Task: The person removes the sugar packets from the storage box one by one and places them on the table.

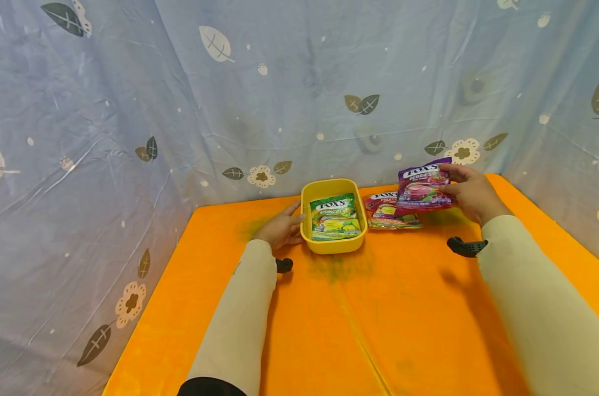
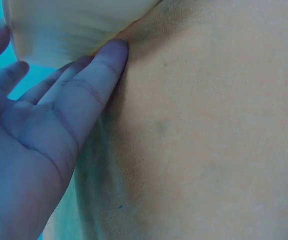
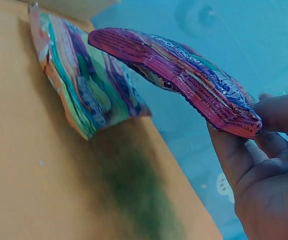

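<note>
In the head view my right hand (image 1: 474,192) pinches the right edge of a purple candy bag (image 1: 423,187) printed FOX'S Berries. The right wrist view shows that candy bag (image 3: 184,80) raised, its lower seam toward the camera, between thumb and fingers of the right hand (image 3: 269,165). A second, red candy bag (image 1: 385,220) marked Fruits lies on the table just below and left of it. My left hand (image 1: 281,228) touches the left side of a yellow plastic tub (image 1: 334,247), fingers extended in the left wrist view. Inside the tub lies a green Spring Tea candy bag (image 1: 335,217).
An orange cloth (image 1: 319,319) covers the table, with a crease running toward the front. Behind and at both sides hangs a blue curtain (image 1: 289,99) with leaf and flower prints, close to the table's back edge.
</note>
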`<state>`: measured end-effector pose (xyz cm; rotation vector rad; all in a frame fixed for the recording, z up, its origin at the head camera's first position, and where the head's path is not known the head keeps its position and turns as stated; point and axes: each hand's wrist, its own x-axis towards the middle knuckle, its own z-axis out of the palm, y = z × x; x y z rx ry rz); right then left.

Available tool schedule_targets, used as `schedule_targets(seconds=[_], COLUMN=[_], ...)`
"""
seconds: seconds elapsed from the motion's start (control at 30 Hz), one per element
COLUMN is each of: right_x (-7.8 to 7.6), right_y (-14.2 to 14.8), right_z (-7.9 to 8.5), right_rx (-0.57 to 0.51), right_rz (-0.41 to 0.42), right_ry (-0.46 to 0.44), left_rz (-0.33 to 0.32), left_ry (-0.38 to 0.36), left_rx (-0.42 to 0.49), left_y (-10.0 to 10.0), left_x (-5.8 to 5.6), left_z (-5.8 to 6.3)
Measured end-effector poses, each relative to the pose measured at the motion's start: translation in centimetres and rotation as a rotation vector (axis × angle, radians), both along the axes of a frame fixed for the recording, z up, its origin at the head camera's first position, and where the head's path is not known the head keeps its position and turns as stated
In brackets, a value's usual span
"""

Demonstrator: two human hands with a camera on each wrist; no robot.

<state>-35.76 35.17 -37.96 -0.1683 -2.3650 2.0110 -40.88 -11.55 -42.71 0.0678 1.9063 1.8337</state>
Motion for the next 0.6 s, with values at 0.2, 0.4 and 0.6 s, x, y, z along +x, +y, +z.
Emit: schedule_targets(seconds=[0.2,0.4,0.6], right_x=[0.3,0.3,0.7], right_y=[1.3,2.8,4.6], right_z=[0.0,-0.2,-0.1], right_rx=[0.038,0.073,0.069], right_rz=[-0.014,-0.021,0.008], right_ry=[0.002,-0.007,-0.033], left_rz=[0.014,0.015,0.022], left_ry=[-0.005,-0.006,-0.013], left_rx=[0.002,-0.003,0.009], left_y=[0.0,0.0,0.0], left_x=[-0.1,0.0,0.0], left_z=[-0.2,0.0,-0.1])
